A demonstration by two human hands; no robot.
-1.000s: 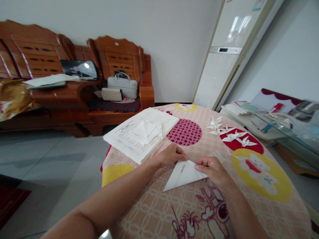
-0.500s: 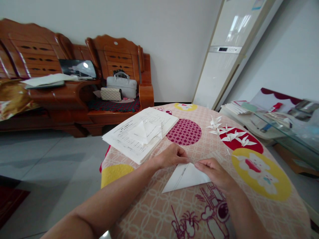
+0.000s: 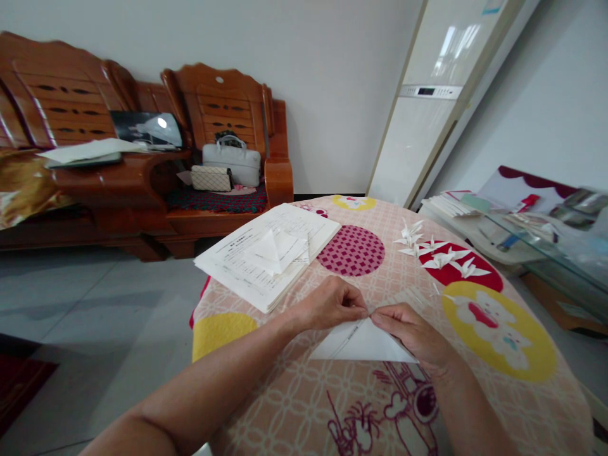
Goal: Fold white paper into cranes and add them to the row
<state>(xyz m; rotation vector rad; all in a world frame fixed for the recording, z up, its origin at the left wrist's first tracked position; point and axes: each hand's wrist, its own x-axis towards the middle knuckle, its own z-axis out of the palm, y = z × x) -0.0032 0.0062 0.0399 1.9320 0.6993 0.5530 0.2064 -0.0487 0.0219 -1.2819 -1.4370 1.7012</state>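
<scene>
A white sheet of paper, folded into a triangle with a line of print on it, lies on the patterned tablecloth with its long edge toward me. My left hand pinches the top corner between thumb and forefinger. Close beside it, my right hand grips the same corner from the right, its fingers partly covering the paper's right side. The two sets of fingertips nearly touch. Farther back on the left sits a stack of printed papers, with smaller folded white papers on top.
Several white folded paper cranes rest at the table's right side. A glass-topped stand with papers and other items adjoins the table there. Behind are a wooden chair holding bags and a tall white air conditioner.
The paper triangle has turned so its long edge lies level. My left hand has moved slightly right, bringing its fingertips closer to my right hand's.
</scene>
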